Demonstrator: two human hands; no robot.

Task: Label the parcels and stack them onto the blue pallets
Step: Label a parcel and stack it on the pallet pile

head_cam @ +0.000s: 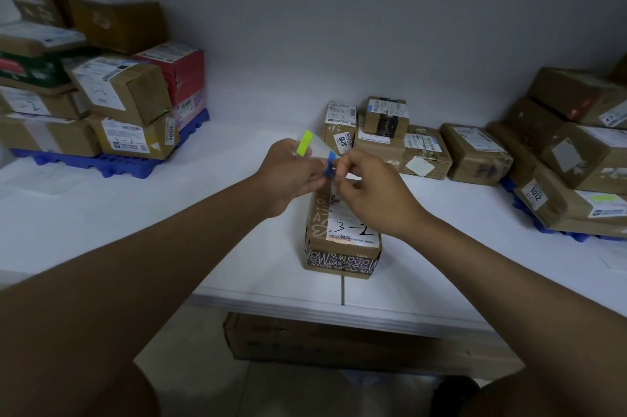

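Two hands meet above one brown parcel [342, 233] lying near the front edge of the white table [203, 213]. It carries a white label marked "3-2" and a dark band of white lettering across its near end. The left hand [291, 175] grips a clear backing sheet [317, 148] bearing one yellow-green sticker [304, 143], while the right hand [369, 192] pinches one blue sticker [329, 165] at the sheet's edge. Two blue pallets show: the left pallet [135, 169] holds a pile of parcels, and the right pallet [556, 230] holds another. About five loose boxes [424, 152] sit at the back between them.
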